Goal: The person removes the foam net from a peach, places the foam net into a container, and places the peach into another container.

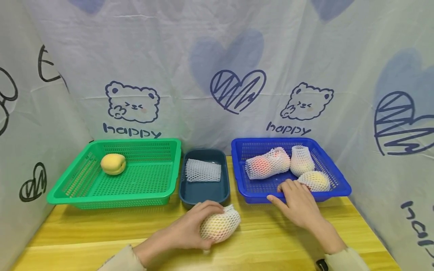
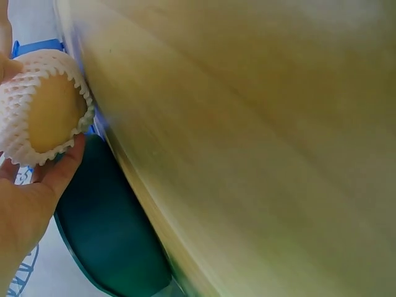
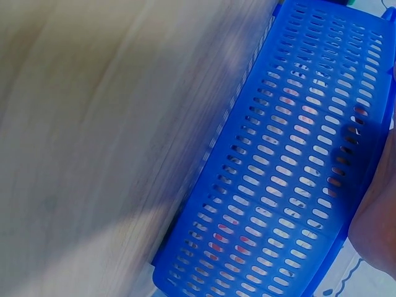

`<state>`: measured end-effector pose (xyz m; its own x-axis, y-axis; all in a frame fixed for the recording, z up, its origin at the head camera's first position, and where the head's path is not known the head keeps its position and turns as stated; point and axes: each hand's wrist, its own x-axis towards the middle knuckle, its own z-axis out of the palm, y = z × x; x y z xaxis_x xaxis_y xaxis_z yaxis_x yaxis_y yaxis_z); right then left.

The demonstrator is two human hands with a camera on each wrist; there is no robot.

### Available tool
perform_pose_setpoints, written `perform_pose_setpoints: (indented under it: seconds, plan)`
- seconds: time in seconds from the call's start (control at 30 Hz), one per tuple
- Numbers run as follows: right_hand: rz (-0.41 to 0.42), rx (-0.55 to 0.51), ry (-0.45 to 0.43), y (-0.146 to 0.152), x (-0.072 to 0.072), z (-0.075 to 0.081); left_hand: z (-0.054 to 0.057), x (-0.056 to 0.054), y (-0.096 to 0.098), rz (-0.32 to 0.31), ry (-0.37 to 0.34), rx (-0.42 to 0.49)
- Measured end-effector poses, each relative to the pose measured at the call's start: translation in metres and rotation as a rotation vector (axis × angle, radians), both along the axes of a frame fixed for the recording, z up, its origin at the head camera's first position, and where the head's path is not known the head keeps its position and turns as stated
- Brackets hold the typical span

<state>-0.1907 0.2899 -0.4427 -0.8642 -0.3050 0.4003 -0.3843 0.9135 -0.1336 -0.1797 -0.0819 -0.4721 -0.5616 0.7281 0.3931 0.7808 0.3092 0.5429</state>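
Above the table front, my left hand (image 1: 190, 227) grips a yellow peach-like fruit (image 1: 218, 227) sleeved in a white foam net. The left wrist view shows bare yellow skin on the fruit (image 2: 57, 114) through the net's open end. My right hand (image 1: 300, 205) reaches over the front rim of the blue basket (image 1: 239, 180), thumb and forefinger spread apart. Beside its fingers lies a netted yellow fruit (image 1: 317, 181); whether they touch it is hidden. Another netted fruit (image 1: 301, 162) and a pair of netted reddish fruits (image 1: 262, 165) lie further back in that basket.
Left, a green basket (image 1: 135, 201) holds one bare yellow fruit (image 1: 113, 164). Between the baskets, a dark teal bin (image 1: 203, 192) contains an empty foam net (image 1: 203, 171). Printed cloth (image 1: 183, 67) hangs behind and along both sides of the wooden table (image 1: 264, 244).
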Motion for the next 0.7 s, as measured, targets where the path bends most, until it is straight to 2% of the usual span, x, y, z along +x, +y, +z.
perform_pose_setpoints:
  seconds: [0.17, 0.43, 0.7]
  plan:
    - [-0.002, -0.004, -0.005, 0.000, 0.000, -0.001, 0.000, 0.002, -0.003, 0.004, 0.003, 0.019]
    - [-0.017, -0.038, -0.034, 0.001, -0.001, -0.002, 0.007, 0.005, -0.005, 0.015, 0.018, 0.055]
    - [-0.014, -0.068, -0.023, 0.001, 0.000, -0.001, 0.021, 0.004, -0.007, 0.060, 0.067, 0.131]
